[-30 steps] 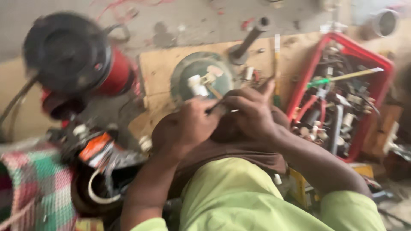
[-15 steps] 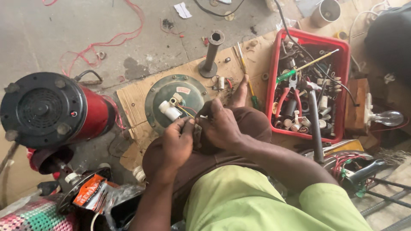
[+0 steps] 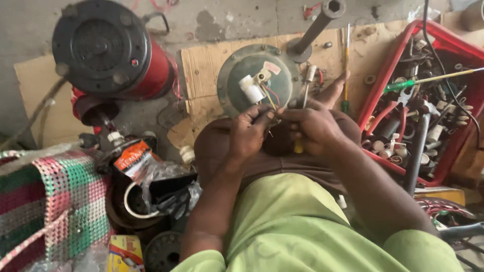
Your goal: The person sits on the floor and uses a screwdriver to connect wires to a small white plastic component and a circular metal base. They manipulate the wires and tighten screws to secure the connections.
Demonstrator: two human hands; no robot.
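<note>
A round grey-green motor plate (image 3: 237, 83) lies on cardboard and carries a white cylindrical part (image 3: 250, 89). Thin coloured wires (image 3: 270, 98) run from it toward my knee. My left hand (image 3: 250, 135) pinches the ends of those wires over my brown-clad knee. My right hand (image 3: 313, 128) touches the left one, fingertip to fingertip. It grips a screwdriver (image 3: 305, 91) whose yellow handle end shows under the fingers and whose metal shaft points up toward the plate.
A big red motor with a black end cap (image 3: 103, 48) stands at the upper left. A red crate (image 3: 443, 38) of pliers and tools sits to the right. A dark metal tube (image 3: 317, 25) and a slim yellow screwdriver (image 3: 347, 60) lie on the cardboard (image 3: 204, 63). A woven pink-green bag (image 3: 45, 201) is at the left.
The camera has swung and come closer. My hands stay together at the wires beside the motor plate, with little visible movement between them.
</note>
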